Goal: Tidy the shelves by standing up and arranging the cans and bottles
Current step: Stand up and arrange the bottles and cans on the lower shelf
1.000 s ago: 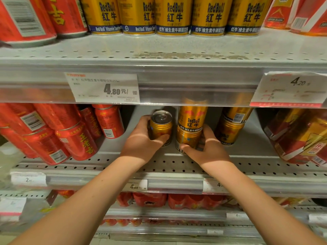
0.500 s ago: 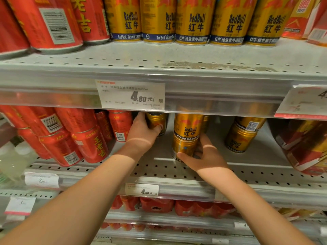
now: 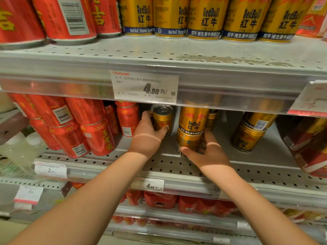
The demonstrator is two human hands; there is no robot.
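Observation:
On the middle shelf [image 3: 177,165] my left hand [image 3: 147,137] is wrapped around a single upright gold Red Bull can [image 3: 162,119], just right of the red cans. My right hand [image 3: 206,152] grips the bottom can [image 3: 188,142] of a two-high gold stack; the upper gold can [image 3: 193,121] stands on top of it. Behind the stack another gold can [image 3: 211,119] is partly hidden. A second gold stack [image 3: 251,133] stands apart to the right, leaning a little.
Red cans [image 3: 92,131] are piled at an angle on the left of the same shelf. Red and gold cartons [image 3: 307,147] lie at the far right. A row of gold cans [image 3: 208,18] fills the upper shelf. The price-tag strip [image 3: 145,87] overhangs the opening.
My left hand has pushed its gold can back and to the left, deeper under the upper shelf. My right hand has stayed on the bottom can of the stack. The view has moved closer.

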